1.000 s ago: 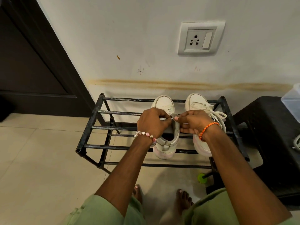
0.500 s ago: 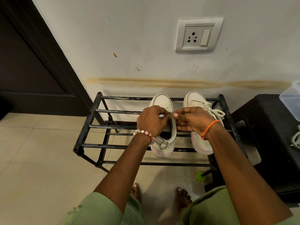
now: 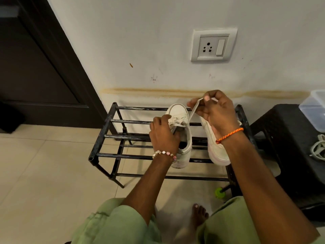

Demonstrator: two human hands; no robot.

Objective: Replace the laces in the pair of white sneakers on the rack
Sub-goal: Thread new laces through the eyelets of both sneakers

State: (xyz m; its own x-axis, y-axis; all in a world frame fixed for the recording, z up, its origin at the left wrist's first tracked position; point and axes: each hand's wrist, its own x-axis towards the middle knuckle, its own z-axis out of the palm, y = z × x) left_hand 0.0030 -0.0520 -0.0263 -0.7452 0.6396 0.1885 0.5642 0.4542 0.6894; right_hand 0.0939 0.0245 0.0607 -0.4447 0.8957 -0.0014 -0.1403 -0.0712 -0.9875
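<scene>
My left hand (image 3: 164,136) steadies the left sneaker (image 3: 181,138) on the rack (image 3: 112,120), fingers curled over its eyelets. My right hand (image 3: 213,114) pinches the lace (image 3: 192,111), drawing it upward. Judged early: unlacing underway; the right sneaker (image 3: 218,152) looks untouched. No legible branding.

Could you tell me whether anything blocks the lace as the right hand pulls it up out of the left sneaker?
Nothing visible does. The right hand pinches the lace above the left sneaker, and the left hand only steadies it from the side.
</scene>
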